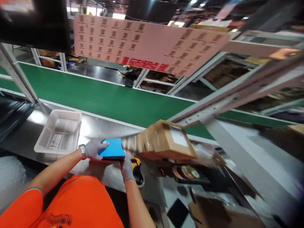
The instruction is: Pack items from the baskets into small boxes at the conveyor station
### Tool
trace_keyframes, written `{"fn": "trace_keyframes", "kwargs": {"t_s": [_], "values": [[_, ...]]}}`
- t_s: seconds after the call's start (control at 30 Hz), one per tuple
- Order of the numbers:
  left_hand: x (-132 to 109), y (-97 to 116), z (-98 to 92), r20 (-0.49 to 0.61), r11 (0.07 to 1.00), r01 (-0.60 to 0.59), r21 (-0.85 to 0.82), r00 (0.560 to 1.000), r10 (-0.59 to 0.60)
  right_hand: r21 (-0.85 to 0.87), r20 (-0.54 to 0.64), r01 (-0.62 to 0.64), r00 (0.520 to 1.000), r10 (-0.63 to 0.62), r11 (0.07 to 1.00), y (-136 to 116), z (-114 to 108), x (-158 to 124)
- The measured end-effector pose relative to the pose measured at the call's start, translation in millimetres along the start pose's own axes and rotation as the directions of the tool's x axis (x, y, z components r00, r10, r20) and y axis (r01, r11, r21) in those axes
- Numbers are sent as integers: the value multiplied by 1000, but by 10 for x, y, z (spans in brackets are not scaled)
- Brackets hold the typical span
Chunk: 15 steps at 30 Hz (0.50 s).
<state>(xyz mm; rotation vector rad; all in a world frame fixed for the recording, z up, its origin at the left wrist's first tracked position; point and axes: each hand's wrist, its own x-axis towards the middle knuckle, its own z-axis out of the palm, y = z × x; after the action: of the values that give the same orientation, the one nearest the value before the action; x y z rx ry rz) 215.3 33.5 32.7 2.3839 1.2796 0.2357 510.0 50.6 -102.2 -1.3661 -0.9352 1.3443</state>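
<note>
Apparently both hands (95,148) (127,169) grasp blue box (113,148).

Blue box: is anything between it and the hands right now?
Nothing visible. Both gloved hands are already on the blue box: the left hand on its left end, the right hand at its near right corner. The cardboard box sits to its right.

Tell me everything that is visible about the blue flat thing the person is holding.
The blue flat thing is a thin rectangular object with a bright blue, smooth top face and a dark lower edge; it may be a slim box or case. It lies nearly level, just above the shiny metal worktop. The gloved left hand grips its left end, thumb on top. The gloved right hand holds its near right corner from below. A blurred cardboard box sits close to its right.
</note>
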Motion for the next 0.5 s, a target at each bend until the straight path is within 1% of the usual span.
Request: {"fn": "trace_keyframes", "kwargs": {"t_s": [0.07, 0.13, 0.2, 0.27, 0.37, 0.5], "values": [[15, -1, -58, 34, 999, -9, 53, 999, 7, 47, -6, -70, 998, 70, 996, 37, 48, 70], [2, 14, -33, 70, 991, -4, 131, 998, -5, 71, -13, -118, 993, 120, 990, 91, 78, 105], [-45, 8, 64, 89, 983, -1, 185, 996, -16, 84, -27, -140, 989, 143, 987, 147, 98, 89], [-116, -37, 199, 65, 981, -11, 193, 998, -1, 87, -32, -148, 988, 151, 985, 180, 112, 31], [-234, -126, 395, 6, 981, -11, 193, 1000, 10, 34, -1, -133, 991, 133, 991, 152, 133, -88], [-392, -133, 583, 2, 977, 68, 200, 998, -70, -98, 102, -35, 994, 45, 995, 16, 173, -240]]}}
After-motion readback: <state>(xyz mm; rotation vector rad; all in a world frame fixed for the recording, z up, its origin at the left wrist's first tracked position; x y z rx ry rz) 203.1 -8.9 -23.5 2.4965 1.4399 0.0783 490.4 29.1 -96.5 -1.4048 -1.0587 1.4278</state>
